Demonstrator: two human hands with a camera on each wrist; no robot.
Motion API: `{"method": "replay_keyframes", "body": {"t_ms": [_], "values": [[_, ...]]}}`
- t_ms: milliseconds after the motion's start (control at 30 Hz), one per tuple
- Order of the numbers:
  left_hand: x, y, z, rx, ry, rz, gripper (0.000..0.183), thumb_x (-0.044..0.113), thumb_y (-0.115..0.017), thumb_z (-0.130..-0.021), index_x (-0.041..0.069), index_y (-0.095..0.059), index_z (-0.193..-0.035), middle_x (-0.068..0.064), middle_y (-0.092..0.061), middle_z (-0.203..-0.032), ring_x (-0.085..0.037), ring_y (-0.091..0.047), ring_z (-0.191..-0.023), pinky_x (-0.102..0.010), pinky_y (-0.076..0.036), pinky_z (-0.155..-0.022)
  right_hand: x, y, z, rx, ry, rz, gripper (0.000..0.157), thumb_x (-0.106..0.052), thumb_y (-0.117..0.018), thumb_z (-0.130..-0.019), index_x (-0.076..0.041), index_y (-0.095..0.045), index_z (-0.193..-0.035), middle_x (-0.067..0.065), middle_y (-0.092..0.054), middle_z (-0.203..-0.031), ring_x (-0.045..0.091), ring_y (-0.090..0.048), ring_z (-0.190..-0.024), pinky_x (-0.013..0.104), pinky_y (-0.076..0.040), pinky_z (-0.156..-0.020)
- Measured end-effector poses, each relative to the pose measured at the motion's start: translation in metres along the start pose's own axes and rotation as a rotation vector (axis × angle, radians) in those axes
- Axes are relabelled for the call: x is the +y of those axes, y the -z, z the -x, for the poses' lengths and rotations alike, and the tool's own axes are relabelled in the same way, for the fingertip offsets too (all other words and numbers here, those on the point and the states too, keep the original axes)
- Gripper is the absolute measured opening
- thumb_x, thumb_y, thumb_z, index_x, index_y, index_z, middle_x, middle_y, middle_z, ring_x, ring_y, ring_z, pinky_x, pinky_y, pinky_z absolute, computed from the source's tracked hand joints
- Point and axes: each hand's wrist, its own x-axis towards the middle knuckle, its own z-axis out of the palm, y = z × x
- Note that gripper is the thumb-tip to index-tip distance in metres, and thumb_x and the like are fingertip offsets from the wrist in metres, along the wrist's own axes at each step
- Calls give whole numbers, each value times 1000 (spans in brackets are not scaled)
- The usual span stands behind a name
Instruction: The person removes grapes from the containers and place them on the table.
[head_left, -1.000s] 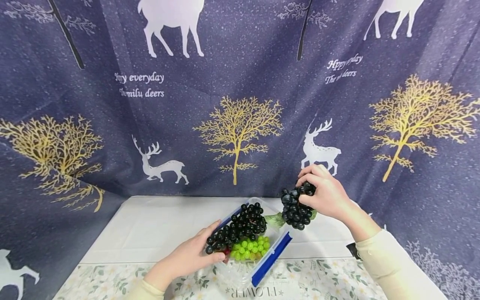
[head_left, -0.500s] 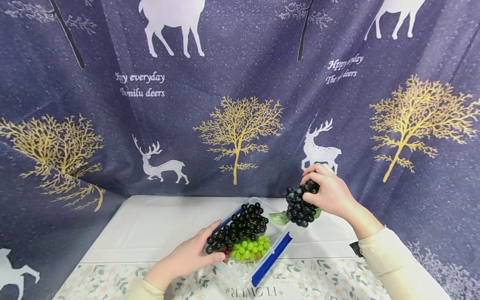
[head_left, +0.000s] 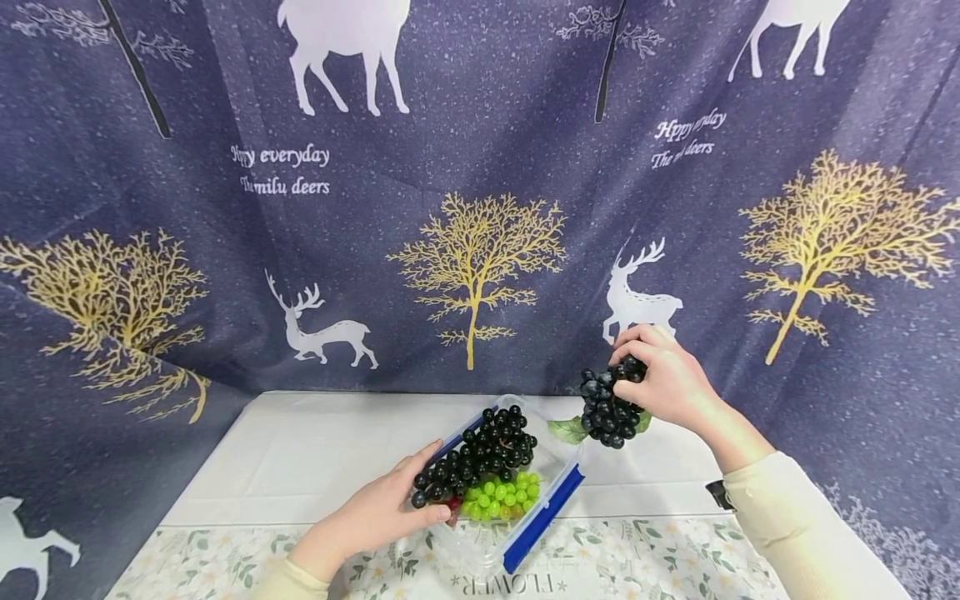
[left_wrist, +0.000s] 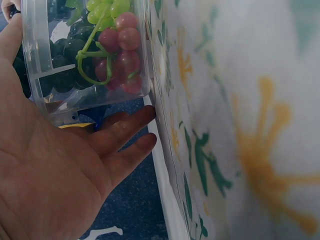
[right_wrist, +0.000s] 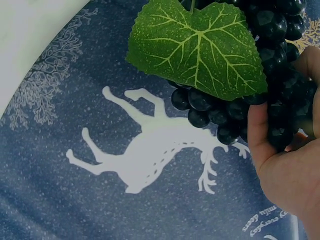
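Observation:
My right hand [head_left: 667,375] grips a bunch of black grapes [head_left: 611,412] in the air, right of the clear plastic box. Green leaves [head_left: 567,430] hang from it; a large leaf [right_wrist: 200,47] covers part of the bunch in the right wrist view. The open plastic box [head_left: 480,550] has blue side clips [head_left: 543,518]. Inside lie another black bunch [head_left: 487,454], green grapes [head_left: 501,497] and red grapes [left_wrist: 125,55], mostly hidden from above. My left hand [head_left: 386,504] rests against the box's left corner, thumb and fingers spread, the lower fingers straight in the left wrist view.
A white cloth [head_left: 300,442] covers the back of the table, a flowered cloth [head_left: 225,567] the front. Behind stands a dark blue curtain [head_left: 480,125] printed with deer and trees. A small black object [head_left: 718,494] shows beside the right sleeve.
My right hand has moved a little right and slightly up with the black grapes, away from the box. The left hand and the box have stayed in place.

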Motion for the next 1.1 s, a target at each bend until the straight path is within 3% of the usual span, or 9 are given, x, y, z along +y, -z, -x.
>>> {"method": "replay_keyframes", "body": {"t_ms": [167,300,567,767,1000,1100], "values": [[2,1,1,-11,9,27,96,60,-70,-107,37,-13,-180,-20,-31,-179,-9,-63,-74,-43,-54,-66,5,-2,0,6,-1,-3,22,-5,-83,-79,-17,-79,-97,1,-67,-126,30,-63,-118,52,-56,-81],[3,1,2,-17,16,52,96,60,-70,-107,37,-14,-180,-21,-32,-179,-12,-63,-70,-39,-51,-62,11,-3,0,29,14,-8,23,-4,-83,-78,-17,-79,-97,1,-68,-126,29,-62,-119,52,-56,-81],[4,1,1,-9,7,32,96,60,-70,-107,35,-13,-181,-20,-30,-180,-8,-64,-76,-47,-57,-74,20,-3,1,45,12,4,23,-4,-82,-77,-16,-80,-96,-2,-67,-121,25,-59,-117,50,-55,-80],[7,3,3,1,1,15,96,60,-70,-107,36,-14,-180,-17,-31,-180,-10,-69,-91,-50,-59,-79,27,-2,1,48,-18,26,23,-5,-84,-77,-17,-79,-96,-2,-67,-122,25,-58,-116,50,-54,-80],[7,2,2,3,-4,18,96,60,-71,-107,38,-14,-180,-18,-30,-180,-10,-67,-85,-49,-58,-77,37,-1,1,48,-35,56,22,-7,-85,-77,-17,-80,-96,-1,-68,-122,25,-58,-113,52,-54,-80],[5,2,2,7,-5,8,96,61,-70,-106,37,-14,-180,-17,-31,-180,-11,-70,-92,-53,-60,-81,42,-1,1,44,-49,66,22,-8,-86,-78,-16,-80,-97,0,-68,-122,26,-58,-113,54,-55,-81]]}}
